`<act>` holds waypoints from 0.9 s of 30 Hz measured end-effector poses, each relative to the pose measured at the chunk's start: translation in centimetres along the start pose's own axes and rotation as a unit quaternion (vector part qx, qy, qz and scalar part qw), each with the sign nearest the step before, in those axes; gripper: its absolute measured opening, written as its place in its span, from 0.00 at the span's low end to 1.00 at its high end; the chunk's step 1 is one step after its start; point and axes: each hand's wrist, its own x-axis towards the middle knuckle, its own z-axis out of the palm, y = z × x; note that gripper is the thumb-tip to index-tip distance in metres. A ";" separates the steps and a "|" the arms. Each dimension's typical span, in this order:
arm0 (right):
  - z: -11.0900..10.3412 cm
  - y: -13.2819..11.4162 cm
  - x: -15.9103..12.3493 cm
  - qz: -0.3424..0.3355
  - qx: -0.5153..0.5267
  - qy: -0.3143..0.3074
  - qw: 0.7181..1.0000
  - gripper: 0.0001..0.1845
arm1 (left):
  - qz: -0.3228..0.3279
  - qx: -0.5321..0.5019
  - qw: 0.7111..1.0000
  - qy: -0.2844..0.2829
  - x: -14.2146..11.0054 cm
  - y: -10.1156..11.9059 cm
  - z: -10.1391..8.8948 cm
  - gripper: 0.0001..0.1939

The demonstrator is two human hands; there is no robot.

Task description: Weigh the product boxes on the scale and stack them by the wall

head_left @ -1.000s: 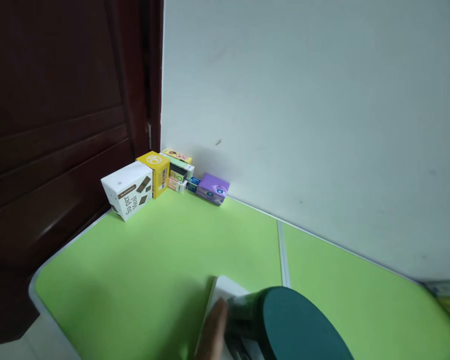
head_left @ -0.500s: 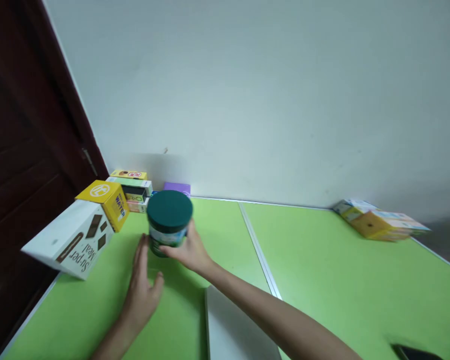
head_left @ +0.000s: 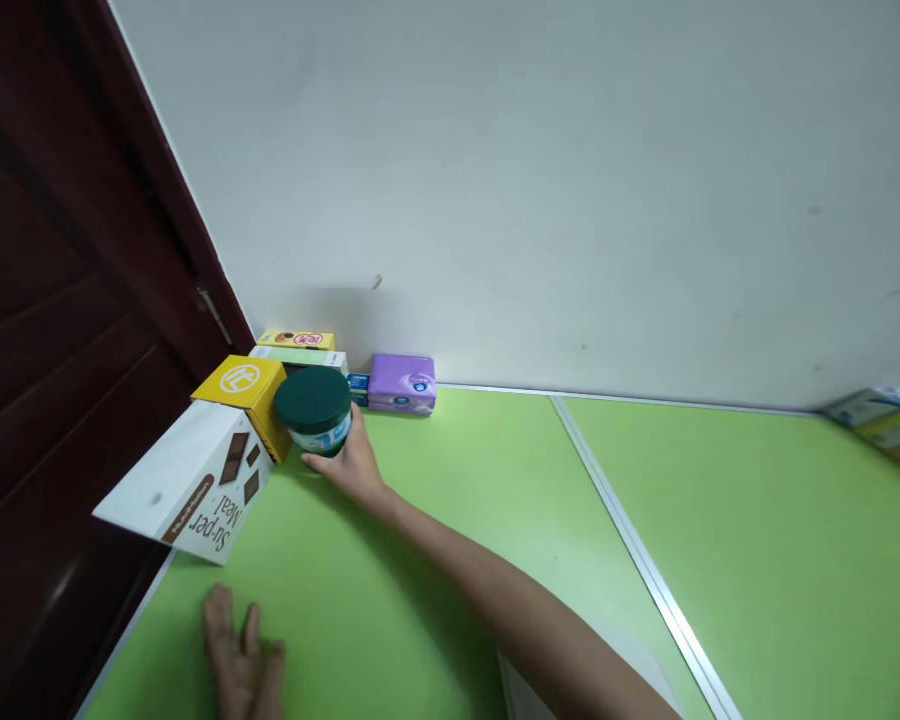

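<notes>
A round jar with a dark green lid and a blue and white label is in the grip of my right hand. It is beside the yellow box, in front of the stacked boxes; whether its base touches the table cannot be made out. My left hand is low at the left, its fingers apart and holding nothing. The nearest thing to it is a white "Su-per Meal" box that lies against the yellow one.
A purple tissue pack and a small blue box sit along the wall. Flat boxes are stacked in the corner by the dark door. Colourful packages lie far right. A metal strip crosses the green table.
My right hand has carried the jar away from me to the yellow box. My left hand has drawn back from the jar toward the lower left. The view has turned left.
</notes>
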 end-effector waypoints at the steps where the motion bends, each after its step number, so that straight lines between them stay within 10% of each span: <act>1: 0.1 0.0 0.1 -0.004 -0.003 -0.010 1.000 0.60 | -0.011 -0.001 1.000 0.019 0.3 0.3 -0.3 0.42; 17: 0.3 -2.0 -0.3 0.099 -0.078 -0.097 0.987 0.60 | 0.005 -0.040 0.998 0.056 2.7 3.4 1.5 0.47; 20: -2.5 -4.4 -1.6 0.148 -0.111 -0.155 0.971 0.53 | 0.010 -0.032 0.996 0.080 2.3 2.4 1.1 0.49; 23: -7.3 -6.7 -5.3 0.138 -0.102 -0.229 0.958 0.42 | 0.156 0.066 0.983 0.068 0.5 0.9 0.8 0.38; 27: -15.0 -9.5 -12.3 0.125 -0.119 -0.410 0.896 0.32 | 0.383 0.188 0.896 -0.118 -3.7 2.4 1.2 0.15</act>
